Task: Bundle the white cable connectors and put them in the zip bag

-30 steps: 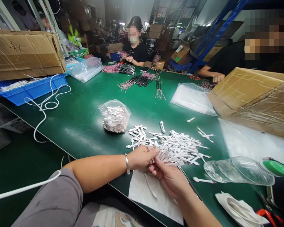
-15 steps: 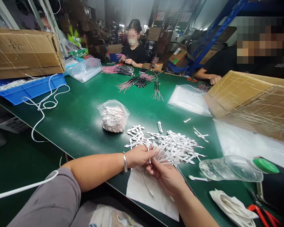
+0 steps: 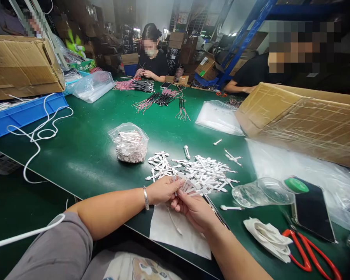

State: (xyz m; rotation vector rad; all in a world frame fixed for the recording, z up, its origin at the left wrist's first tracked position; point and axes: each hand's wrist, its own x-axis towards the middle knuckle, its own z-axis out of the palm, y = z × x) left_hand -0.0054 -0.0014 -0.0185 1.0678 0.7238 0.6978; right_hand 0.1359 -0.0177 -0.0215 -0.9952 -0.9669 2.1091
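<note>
Just in front of me, my right hand (image 3: 196, 212) grips a fanned bunch of short white cables (image 3: 189, 186) with flat white connectors. Against it, my left hand (image 3: 165, 189) is closed, thumb and fingers pinching at the left end of that bunch; the exact piece between those fingers is partly hidden. Beyond both hands spreads a loose pile of similar short white cables (image 3: 211, 169). Under my wrists lies a white sheet (image 3: 175, 237) with a thin white strand (image 3: 175, 223) on it. A clear bag (image 3: 131, 146) packed with short cables sits left of the pile.
To the right lie a clear bottle (image 3: 259, 193) with a green cap, a phone (image 3: 313, 208), red-handled scissors (image 3: 306, 252) and folded white cloth (image 3: 266, 239). Cardboard boxes (image 3: 303, 116) and a blue tray (image 3: 26, 116) flank the table. Two people work across it, near pink-and-black wires (image 3: 163, 97).
The view has shifted to the right, so the table's things appear further left, and more of the scissors and phone shows. Both hands stay together at the cable bunch.
</note>
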